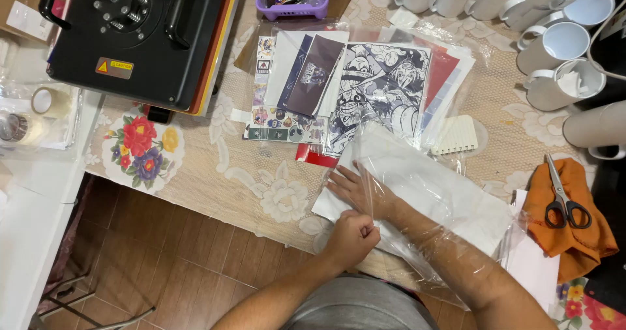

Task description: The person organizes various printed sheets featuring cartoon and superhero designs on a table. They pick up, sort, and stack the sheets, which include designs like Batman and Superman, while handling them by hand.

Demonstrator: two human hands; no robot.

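From above, the right hand (357,190) lies flat inside a clear plastic bag (417,173), fingers spread and pressing on a stack of white sheets (450,203) that sits in the bag at the near edge of the table. The thin, glossy film wraps the forearm and wrinkles over the wrist. The left hand (352,235) is closed in a fist, pinching the bag's open edge just beside the right wrist.

Farther back lie printed sheets: a black-and-white cartoon print (381,85), dark cards and small stickers (283,124), all flat and overlapping. A small ribbed white piece (455,134) rests to their right. At the right, black-handled scissors (562,196) lie on a crumpled orange cloth (574,232). Plain white mugs (554,43) crowd the far right corner, smooth and round. A purple basket (293,4) of small oddments stands at the far edge.

A heavy black press machine (137,36) fills the far left. The table (222,167) wears a beige lace-patterned cover with a bright flower mat (142,149). Rolls of tape (49,100) sit on a white shelf at the left, above a brown tiled floor (163,265).
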